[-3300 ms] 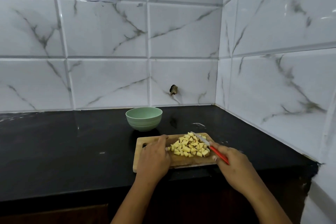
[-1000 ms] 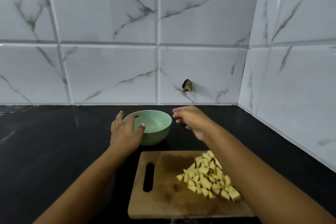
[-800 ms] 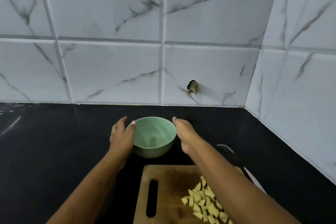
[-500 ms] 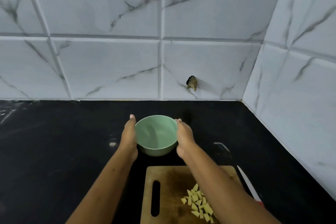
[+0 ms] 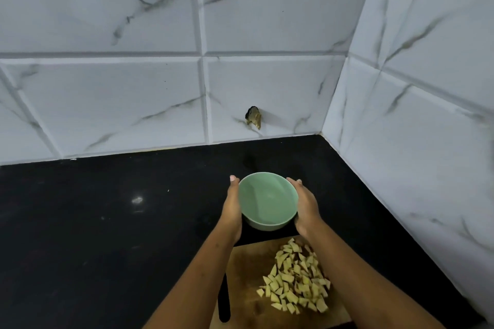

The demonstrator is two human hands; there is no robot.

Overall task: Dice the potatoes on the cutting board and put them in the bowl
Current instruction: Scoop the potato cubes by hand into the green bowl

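The person stood at a black counter in the corner of two walls covered with white marble-like tiles. The pale green bowl was between the two hands, just behind the far edge of the wooden cutting board. The left hand lay against the left side of the bowl and the right hand against the right side, so both hands clasped it, one on each wall, with the fingertips reaching up to the far rim. The hands did not touch each other; only the bowl was between them. The bowl leaned a little toward the person, and its inside looked empty. I could not tell if it rested on the counter or was lifted slightly. The diced potatoes lay in a loose heap on the right half of the board, partly under the right forearm. On the back wall, low above the counter, there was a small dark broken spot in one tile.
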